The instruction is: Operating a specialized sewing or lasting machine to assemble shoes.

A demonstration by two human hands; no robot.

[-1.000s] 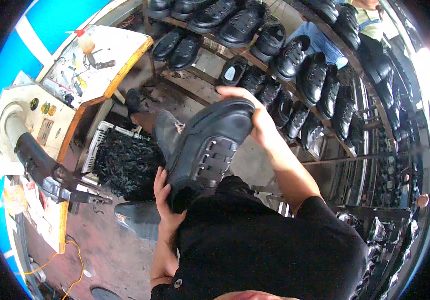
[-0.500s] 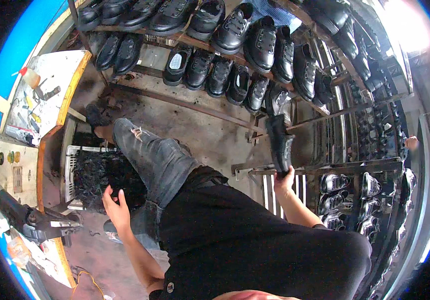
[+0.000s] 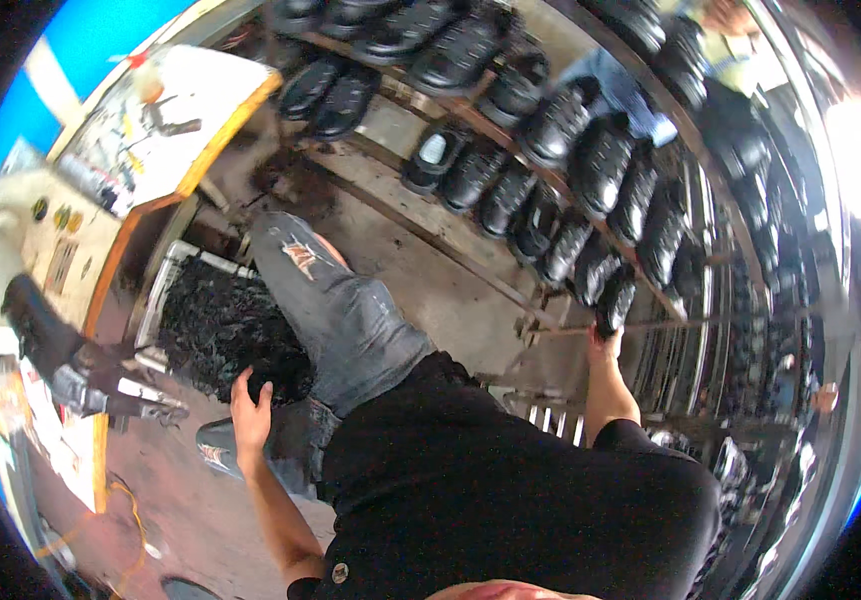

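My right hand (image 3: 605, 345) grips a black shoe (image 3: 615, 302) by its near end, the arm stretched out to the right. That shoe is at the end of the lower row of black shoes (image 3: 503, 203) on the rack; whether it rests on the rack I cannot tell. Over on the left, my left hand (image 3: 251, 410) hangs with thumb and fingers apart and nothing in it. It is beside my leg, near a white crate (image 3: 155, 290) filled with black scraps (image 3: 220, 320).
An upper row of black shoes (image 3: 560, 125) runs above. At the left stand a white worktable (image 3: 200, 90) with small tools and a dark machine arm (image 3: 45, 320). More racks of shoes are at the right. Another person (image 3: 735, 50) shows behind the rack. A yellow cord (image 3: 138, 520) lies on the floor.
My right hand has carried the shoe up and right to the rack's lower row. My view has turned, and the scene is tilted and somewhat blurred. The left hand stays open near the crate.
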